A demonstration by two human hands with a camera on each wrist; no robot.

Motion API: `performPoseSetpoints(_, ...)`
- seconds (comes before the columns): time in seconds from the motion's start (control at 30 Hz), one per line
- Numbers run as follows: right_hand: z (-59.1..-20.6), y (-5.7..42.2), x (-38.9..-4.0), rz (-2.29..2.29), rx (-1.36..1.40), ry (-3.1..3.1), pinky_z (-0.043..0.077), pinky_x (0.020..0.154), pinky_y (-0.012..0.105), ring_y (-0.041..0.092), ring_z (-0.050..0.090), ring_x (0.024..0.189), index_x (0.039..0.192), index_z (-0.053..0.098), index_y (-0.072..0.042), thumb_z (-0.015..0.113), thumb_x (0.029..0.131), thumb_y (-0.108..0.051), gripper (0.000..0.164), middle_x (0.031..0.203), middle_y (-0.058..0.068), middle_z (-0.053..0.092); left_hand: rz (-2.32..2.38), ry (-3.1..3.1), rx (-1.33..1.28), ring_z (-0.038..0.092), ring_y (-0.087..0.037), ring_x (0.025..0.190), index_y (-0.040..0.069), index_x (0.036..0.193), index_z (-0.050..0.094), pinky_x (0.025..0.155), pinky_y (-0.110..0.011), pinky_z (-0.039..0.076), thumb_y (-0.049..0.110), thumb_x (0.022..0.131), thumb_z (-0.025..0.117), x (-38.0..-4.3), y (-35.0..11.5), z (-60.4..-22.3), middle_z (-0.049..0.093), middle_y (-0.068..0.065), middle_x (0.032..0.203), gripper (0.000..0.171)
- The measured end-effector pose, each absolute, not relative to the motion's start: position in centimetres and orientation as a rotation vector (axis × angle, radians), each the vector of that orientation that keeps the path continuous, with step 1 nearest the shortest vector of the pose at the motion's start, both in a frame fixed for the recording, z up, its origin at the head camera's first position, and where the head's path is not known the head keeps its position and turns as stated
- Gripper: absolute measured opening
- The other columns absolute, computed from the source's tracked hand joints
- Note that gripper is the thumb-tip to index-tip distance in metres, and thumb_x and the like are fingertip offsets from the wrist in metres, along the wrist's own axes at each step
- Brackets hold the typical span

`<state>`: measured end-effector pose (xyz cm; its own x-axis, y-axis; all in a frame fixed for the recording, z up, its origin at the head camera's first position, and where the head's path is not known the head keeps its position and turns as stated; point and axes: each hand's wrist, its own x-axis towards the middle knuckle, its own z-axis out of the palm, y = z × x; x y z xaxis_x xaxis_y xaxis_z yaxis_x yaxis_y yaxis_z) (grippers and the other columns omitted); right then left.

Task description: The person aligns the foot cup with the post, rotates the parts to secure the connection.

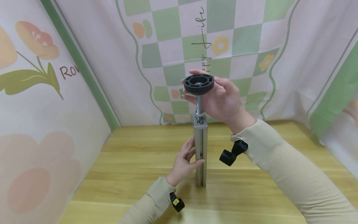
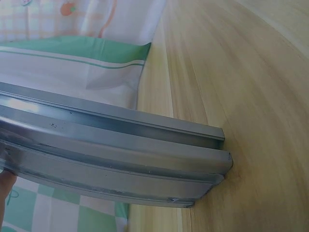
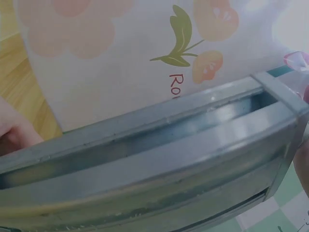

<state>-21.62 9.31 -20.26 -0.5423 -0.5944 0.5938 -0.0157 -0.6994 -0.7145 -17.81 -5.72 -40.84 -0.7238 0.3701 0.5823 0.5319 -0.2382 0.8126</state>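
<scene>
A silver aluminium profile [image 1: 198, 140] stands upright on the wooden table, an end plate [image 1: 203, 125] with a screw capping its top. Out of that plate rises a threaded rod [image 1: 199, 104] bearing a round black levelling foot [image 1: 199, 91]. My left hand [image 1: 181, 165] grips the profile around its middle, thumb across the front and fingers on the left side. Up at the foot, my right hand [image 1: 223, 101] holds the rim, its thumb on the right edge and fingers round behind. In the left wrist view the slotted profile [image 2: 116, 145] meets the tabletop with its lower end.
The wooden table [image 1: 134, 155] reaches back to a curtain [image 1: 193, 43] with green checks and flowers. Printed fabric [image 1: 56, 118] hangs along the left side, and more fabric [image 1: 332, 102] on the right. Black camera mounts [image 1: 229, 157] sit on both wrists.
</scene>
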Motion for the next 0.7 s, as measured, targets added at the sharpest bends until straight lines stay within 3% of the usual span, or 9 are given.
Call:
performPoseSetpoints(0.37, -20.33, 9.34, -21.63, -2.290, -1.264, 0.991, 0.042, 0.098, 0.035, 0.023, 0.053, 0.101, 0.124, 0.048, -0.007, 0.054, 0.087, -0.027, 0.042, 0.117, 0.012, 0.054, -2.120, -1.844, -1.120, 0.039, -0.006, 0.130, 0.032, 0.148, 0.027, 0.108, -0.027, 0.038, -0.013, 0.081, 0.065, -17.85, -5.72, -41.01, 0.033, -0.009, 0.143, 0.089)
performPoseSetpoints(0.7, -20.41, 9.48, -21.50, -2.395, -1.285, 1.164, 0.047, 0.092, 0.028, 0.021, 0.056, 0.101, 0.120, 0.050, -0.010, 0.064, 0.086, -0.026, 0.040, 0.116, 0.011, 0.051, -2.108, -1.850, -1.117, 0.038, -0.005, 0.130, 0.043, 0.144, 0.028, 0.107, -0.027, 0.038, -0.014, 0.081, 0.064, -17.76, -5.63, -40.86, 0.029, -0.025, 0.143, 0.092)
